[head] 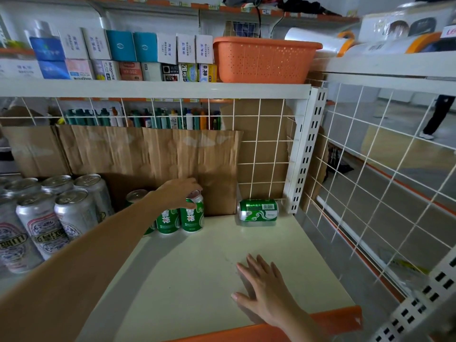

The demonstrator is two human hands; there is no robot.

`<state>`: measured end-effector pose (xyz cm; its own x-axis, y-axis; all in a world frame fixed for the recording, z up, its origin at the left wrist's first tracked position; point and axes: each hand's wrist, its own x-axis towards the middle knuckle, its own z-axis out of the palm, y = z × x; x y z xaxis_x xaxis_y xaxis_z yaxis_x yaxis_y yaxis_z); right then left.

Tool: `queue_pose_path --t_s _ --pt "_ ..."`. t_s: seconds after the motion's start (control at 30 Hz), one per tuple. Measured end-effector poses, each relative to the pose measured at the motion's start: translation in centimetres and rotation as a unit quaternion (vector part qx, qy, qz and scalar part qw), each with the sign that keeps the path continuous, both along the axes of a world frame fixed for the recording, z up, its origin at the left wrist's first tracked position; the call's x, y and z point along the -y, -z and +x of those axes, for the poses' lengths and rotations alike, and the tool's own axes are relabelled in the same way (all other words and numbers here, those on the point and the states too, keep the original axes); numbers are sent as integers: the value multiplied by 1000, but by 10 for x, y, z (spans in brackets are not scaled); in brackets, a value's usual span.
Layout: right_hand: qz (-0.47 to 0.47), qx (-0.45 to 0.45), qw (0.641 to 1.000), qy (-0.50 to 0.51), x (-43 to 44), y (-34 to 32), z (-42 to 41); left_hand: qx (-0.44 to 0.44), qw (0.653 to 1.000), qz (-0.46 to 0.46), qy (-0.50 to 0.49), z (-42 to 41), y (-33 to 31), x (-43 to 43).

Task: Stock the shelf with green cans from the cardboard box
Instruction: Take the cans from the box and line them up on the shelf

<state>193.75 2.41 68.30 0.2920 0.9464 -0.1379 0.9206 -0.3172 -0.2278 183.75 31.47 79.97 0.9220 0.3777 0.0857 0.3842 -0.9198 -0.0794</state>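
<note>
On the white shelf board (197, 262), three green cans stand upright at the back. My left hand (179, 193) grips the top of the rightmost upright green can (192, 217), next to a second green can (167, 222); the third (136, 195) shows behind my forearm. Another green can (258, 210) lies on its side in the back right corner. My right hand (262, 290) rests flat and empty on the shelf near its orange front edge. The cardboard box is out of view.
Several silver cans (61, 213) fill the shelf's left side. Brown cardboard sheets (153, 154) line the back. White wire grid (370, 188) closes the right side. Above, an orange basket (264, 60) and small boxes (123, 55) sit on the upper shelf.
</note>
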Motion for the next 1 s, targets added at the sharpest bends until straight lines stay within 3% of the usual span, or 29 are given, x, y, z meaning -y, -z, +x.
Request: queue_pose_path --t_s 0.33,0.47,0.6,0.83,1.0 --pt "1 -3 1000 -1 1 -2 0 -11 999 26 -26 2 2 7" --pt "4 -8 1000 5 1 -1 -1 23 997 63 -33 -11 6 26" --pt "19 -7 1000 11 0 0 0 119 992 -40 -21 -33 19 72" --pt "80 35 996 33 3 3 1 74 966 -208 -137 -63 87 151" --pt "145 29 988 49 5 9 3 65 956 -216 -190 -64 125 179"
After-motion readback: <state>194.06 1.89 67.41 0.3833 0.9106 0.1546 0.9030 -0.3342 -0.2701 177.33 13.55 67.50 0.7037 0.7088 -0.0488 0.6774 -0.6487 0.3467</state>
